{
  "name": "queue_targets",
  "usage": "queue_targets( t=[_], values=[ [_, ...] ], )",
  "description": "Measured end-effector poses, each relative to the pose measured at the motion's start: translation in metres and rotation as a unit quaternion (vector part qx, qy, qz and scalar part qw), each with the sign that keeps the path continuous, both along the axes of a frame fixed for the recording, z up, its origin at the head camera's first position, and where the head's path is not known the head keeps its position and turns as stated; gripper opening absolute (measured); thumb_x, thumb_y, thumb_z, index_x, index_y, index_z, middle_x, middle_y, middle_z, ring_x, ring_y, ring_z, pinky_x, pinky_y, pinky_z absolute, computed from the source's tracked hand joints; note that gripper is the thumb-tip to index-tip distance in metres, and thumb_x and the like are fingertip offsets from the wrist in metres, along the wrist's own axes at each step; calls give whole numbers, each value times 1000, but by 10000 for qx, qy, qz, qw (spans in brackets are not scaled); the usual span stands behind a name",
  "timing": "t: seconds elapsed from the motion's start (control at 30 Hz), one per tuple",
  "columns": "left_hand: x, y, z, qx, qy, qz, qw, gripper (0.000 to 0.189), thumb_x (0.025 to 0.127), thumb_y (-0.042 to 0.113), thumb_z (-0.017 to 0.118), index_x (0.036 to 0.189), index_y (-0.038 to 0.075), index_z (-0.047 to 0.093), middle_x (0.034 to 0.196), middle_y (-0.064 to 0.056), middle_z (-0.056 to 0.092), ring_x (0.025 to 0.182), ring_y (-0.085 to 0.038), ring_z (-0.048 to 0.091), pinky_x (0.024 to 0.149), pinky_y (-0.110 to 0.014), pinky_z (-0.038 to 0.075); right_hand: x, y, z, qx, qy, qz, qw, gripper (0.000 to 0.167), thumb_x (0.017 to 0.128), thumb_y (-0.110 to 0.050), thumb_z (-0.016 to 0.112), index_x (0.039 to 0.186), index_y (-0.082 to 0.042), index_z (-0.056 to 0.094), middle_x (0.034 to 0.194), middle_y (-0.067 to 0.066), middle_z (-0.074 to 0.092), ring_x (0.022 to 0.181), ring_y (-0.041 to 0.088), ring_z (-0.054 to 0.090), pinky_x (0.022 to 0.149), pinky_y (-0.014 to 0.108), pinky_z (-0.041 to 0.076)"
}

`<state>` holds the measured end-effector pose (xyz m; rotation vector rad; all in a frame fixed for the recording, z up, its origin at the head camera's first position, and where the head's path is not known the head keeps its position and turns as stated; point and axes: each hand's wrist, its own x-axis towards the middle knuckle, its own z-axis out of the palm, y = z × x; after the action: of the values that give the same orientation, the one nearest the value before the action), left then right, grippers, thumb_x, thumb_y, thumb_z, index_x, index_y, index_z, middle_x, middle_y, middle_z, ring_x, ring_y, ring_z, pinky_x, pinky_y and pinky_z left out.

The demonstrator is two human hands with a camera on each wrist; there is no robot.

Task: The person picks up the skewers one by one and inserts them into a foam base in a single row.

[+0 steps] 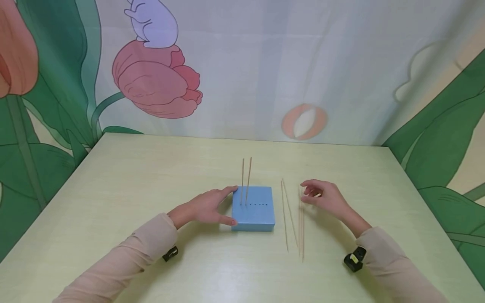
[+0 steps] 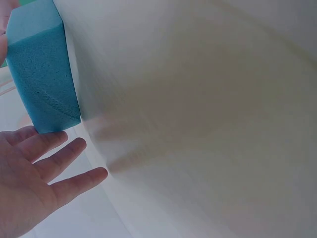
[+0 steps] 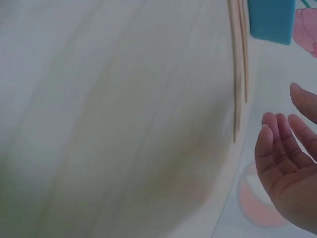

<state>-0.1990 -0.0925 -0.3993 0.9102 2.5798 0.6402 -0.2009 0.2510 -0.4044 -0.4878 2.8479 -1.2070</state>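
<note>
A light blue foam block lies on the table with a row of small dark holes across its top. Two thin wooden sticks stand in it, at the left end of that row. My left hand grips the block's left side, thumb at the near corner and fingers at the far one; the left wrist view shows fingertips against the block. More wooden sticks lie to the block's right. Over the far ends of the rightmost sticks, my right hand hovers with loosely bent fingers, holding nothing.
The pale wooden table runs back to a printed curtain with flowers and leaves. A small black device is worn at the right wrist, another at the left.
</note>
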Motion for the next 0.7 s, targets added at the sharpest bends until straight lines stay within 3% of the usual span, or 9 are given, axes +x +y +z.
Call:
queue_targets(
  t=[0.37,0.5,0.7],
  values=[
    [0,0,0,-8,-19,21,10000,96,74,52,68,144,9,21,137,-12,42,123,-29,41,98,-43,35,-6,17,-7,1293,-463,314,9900,79,69,-30,79,131,3,43,102,19,49,87,29,46,73,38,39],
    [0,0,1,21,-19,29,10000,96,73,52,69,144,9,21,137,-12,42,123,-29,41,98,-43,35,-7,20,-9,1504,-594,396,9860,91,67,-37,80,136,1,35,107,21,44,96,33,40,77,44,38],
    [0,0,1,28,-25,24,10000,96,73,53,69,144,8,21,137,-13,42,123,-30,41,98,-43,35,-9,20,-18,1982,-351,467,9784,100,63,-47,79,137,3,34,109,23,39,97,35,33,78,46,35]
  ],
)
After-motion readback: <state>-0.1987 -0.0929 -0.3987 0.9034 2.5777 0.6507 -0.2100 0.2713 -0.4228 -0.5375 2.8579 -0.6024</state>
